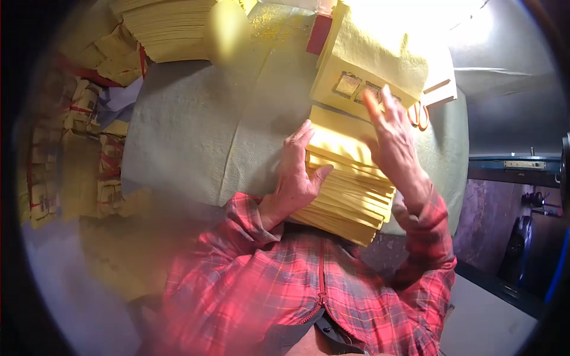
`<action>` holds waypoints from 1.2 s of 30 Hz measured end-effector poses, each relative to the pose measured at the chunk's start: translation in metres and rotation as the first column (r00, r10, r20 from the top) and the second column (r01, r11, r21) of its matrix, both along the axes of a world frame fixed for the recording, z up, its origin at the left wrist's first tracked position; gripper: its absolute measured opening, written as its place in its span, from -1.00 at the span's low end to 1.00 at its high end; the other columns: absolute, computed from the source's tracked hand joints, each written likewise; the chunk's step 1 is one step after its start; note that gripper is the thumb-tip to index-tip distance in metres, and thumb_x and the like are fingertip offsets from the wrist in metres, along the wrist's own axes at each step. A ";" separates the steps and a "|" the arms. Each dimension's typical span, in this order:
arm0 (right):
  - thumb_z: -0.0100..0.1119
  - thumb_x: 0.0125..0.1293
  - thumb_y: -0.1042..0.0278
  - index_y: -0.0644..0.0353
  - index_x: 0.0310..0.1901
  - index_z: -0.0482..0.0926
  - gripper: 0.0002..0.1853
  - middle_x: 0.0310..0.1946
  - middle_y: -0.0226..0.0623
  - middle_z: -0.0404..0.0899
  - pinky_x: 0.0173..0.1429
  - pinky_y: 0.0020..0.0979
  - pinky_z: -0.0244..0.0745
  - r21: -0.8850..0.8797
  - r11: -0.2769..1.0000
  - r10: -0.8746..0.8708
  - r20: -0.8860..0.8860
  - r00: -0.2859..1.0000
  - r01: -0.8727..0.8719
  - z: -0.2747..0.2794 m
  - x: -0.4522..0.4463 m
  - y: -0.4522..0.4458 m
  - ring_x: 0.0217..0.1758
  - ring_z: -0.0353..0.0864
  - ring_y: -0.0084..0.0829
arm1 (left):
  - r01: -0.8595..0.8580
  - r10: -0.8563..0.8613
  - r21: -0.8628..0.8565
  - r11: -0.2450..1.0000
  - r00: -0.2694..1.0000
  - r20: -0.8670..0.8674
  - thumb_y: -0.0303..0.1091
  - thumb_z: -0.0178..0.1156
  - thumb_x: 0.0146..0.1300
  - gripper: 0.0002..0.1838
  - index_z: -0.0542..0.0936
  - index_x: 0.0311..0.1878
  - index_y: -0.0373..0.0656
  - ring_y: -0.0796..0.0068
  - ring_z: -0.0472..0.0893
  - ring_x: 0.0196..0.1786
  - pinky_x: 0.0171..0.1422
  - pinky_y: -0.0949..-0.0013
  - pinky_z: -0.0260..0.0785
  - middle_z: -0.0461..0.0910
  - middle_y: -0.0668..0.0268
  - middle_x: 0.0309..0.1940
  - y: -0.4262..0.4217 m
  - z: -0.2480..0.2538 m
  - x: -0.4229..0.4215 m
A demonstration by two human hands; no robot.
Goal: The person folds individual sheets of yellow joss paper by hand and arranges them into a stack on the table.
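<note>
A row of overlapping yellow paper pieces [347, 190] lies in front of my body, fanned toward me. My left hand [298, 175] rests along its left edge, thumb and fingers apart, the thumb touching the sheets. My right hand [396, 142] is at the right side of the row, its fingers raised and spread over the lower edge of a larger yellow stack [374, 59]. That stack has dark printed patterns on its front edge. Whether my right fingertips touch it is unclear.
Orange-handled scissors [419, 115] lie right of the large stack. More yellow sheets [172, 29] are piled at the back left of the grey cloth-covered table [184, 130]. Tied yellow bundles [80, 107] stand at the far left. A red block [319, 34] sits behind.
</note>
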State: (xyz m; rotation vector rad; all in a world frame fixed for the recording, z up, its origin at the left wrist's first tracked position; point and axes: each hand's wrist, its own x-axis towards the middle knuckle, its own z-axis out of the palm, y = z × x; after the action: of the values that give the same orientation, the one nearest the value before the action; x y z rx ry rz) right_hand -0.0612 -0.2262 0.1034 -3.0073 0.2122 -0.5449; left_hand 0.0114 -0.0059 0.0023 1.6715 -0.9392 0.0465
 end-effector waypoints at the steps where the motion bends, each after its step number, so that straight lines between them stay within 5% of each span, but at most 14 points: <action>1: 0.53 0.27 0.33 0.16 0.49 0.57 -0.28 0.55 0.07 0.46 0.53 0.13 0.43 0.001 1.000 0.005 0.005 1.000 -0.005 -0.007 0.019 -0.012 0.52 0.51 0.11 | 0.006 -0.006 0.003 1.000 1.000 0.010 -0.20 0.49 0.43 -0.11 0.23 0.64 -0.35 -0.21 0.41 0.56 0.69 -0.03 0.22 0.34 -0.21 0.58 0.000 -0.001 0.000; 3: 0.49 0.33 0.37 0.18 0.51 0.52 -0.29 0.60 0.03 0.40 0.51 0.08 0.47 -0.463 0.862 -0.109 0.225 0.968 0.205 -0.026 0.050 -0.039 0.54 0.49 0.07 | 0.016 -0.016 0.010 1.000 1.000 0.022 -0.21 0.49 0.43 -0.11 0.24 0.64 -0.35 -0.21 0.41 0.56 0.69 -0.04 0.23 0.34 -0.21 0.58 0.001 -0.001 0.000; 7: 0.42 0.37 0.46 0.24 0.42 0.61 -0.43 0.53 -0.03 0.50 0.47 0.01 0.51 -0.510 0.840 -0.042 0.277 0.960 0.184 -0.034 0.052 -0.065 0.49 0.55 0.06 | 0.034 -0.034 0.000 0.999 0.999 -0.022 -0.31 0.53 0.33 -0.12 0.28 0.59 -0.38 -0.29 0.40 0.54 0.69 -0.10 0.22 0.34 -0.26 0.57 -0.001 -0.003 -0.001; 13: 0.39 0.35 0.48 0.29 0.00 0.82 -0.77 0.40 -0.05 0.63 0.45 0.04 0.52 -0.255 0.966 0.012 0.189 0.982 0.037 -0.048 -0.031 -0.016 0.34 0.61 0.07 | 0.021 -0.022 -0.008 1.000 0.998 -0.052 -0.28 0.53 0.35 -0.11 0.27 0.60 -0.39 -0.30 0.41 0.54 0.68 -0.11 0.23 0.34 -0.26 0.57 0.001 -0.003 -0.001; 15: 0.47 0.33 0.44 0.19 0.36 0.68 -0.46 0.47 0.13 0.54 0.45 0.00 0.54 0.315 0.945 0.055 -0.414 0.909 0.086 -0.039 -0.051 -0.001 0.41 0.60 0.13 | 0.019 -0.019 -0.019 1.000 0.999 -0.036 -0.28 0.52 0.36 -0.11 0.27 0.60 -0.39 -0.30 0.41 0.54 0.68 -0.11 0.23 0.35 -0.26 0.57 0.002 -0.002 -0.001; 20: 0.52 0.29 0.37 0.11 0.53 0.55 -0.26 0.62 0.22 0.33 0.47 -0.01 0.52 0.162 0.987 0.030 -0.100 0.995 -0.013 -0.011 0.001 -0.004 0.53 0.48 0.15 | 0.011 -0.011 -0.008 1.000 1.000 -0.009 -0.25 0.52 0.37 -0.11 0.27 0.61 -0.39 -0.31 0.41 0.53 0.68 -0.12 0.23 0.35 -0.26 0.56 -0.001 -0.002 -0.001; 22: 0.50 0.32 0.33 0.12 0.63 0.40 -0.16 0.72 0.14 0.15 0.46 0.01 0.51 -0.384 0.911 -0.102 0.147 0.984 0.152 -0.020 0.035 -0.026 0.62 0.38 0.13 | 0.020 -0.020 -0.004 1.000 1.000 -0.003 -0.24 0.51 0.37 -0.11 0.26 0.61 -0.39 -0.31 0.42 0.53 0.68 -0.13 0.23 0.36 -0.25 0.56 0.000 -0.004 0.000; 26: 0.45 0.37 0.33 0.24 0.54 0.51 -0.29 0.64 0.08 0.34 0.41 0.01 0.54 -0.469 0.859 -0.076 0.280 0.957 0.206 -0.035 0.056 -0.068 0.52 0.50 0.12 | 0.036 -0.036 0.005 0.999 0.999 -0.025 -0.25 0.50 0.38 -0.12 0.26 0.61 -0.39 -0.30 0.40 0.55 0.69 -0.13 0.21 0.34 -0.25 0.57 -0.001 -0.005 0.000; 30: 0.38 0.41 0.38 0.33 0.43 0.60 -0.43 0.54 0.01 0.50 0.41 0.05 0.54 -0.418 0.901 0.002 0.278 0.961 0.119 -0.042 0.005 -0.039 0.41 0.59 0.10 | 0.012 -0.012 0.016 1.000 1.000 0.006 -0.21 0.47 0.45 -0.13 0.23 0.64 -0.35 -0.18 0.41 0.56 0.68 -0.03 0.24 0.33 -0.19 0.59 0.000 -0.007 -0.001; 32: 0.37 0.37 0.48 0.33 0.21 0.73 -0.62 0.52 0.03 0.51 0.44 0.09 0.49 -0.251 0.968 0.014 0.097 0.995 0.011 -0.055 -0.032 -0.021 0.44 0.57 0.00 | 0.009 -0.009 0.004 1.000 1.000 -0.016 -0.21 0.47 0.45 -0.13 0.23 0.64 -0.35 -0.18 0.41 0.56 0.68 -0.03 0.23 0.33 -0.19 0.60 0.001 -0.006 -0.001; 36: 0.38 0.36 0.48 0.34 0.22 0.72 -0.60 0.54 0.03 0.50 0.42 0.07 0.52 -0.055 0.998 0.040 0.030 0.999 -0.038 -0.023 -0.043 0.006 0.44 0.57 -0.01 | 0.025 -0.026 -0.016 1.000 0.998 -0.056 -0.21 0.47 0.45 -0.12 0.23 0.64 -0.35 -0.16 0.41 0.57 0.69 -0.02 0.22 0.32 -0.18 0.60 0.000 -0.004 -0.002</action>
State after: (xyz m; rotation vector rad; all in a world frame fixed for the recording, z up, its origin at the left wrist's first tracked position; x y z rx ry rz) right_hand -0.1044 -0.2204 0.0806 -3.0456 0.1385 -0.6022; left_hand 0.0098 -0.0061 -0.0022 1.6381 -0.9151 -0.0102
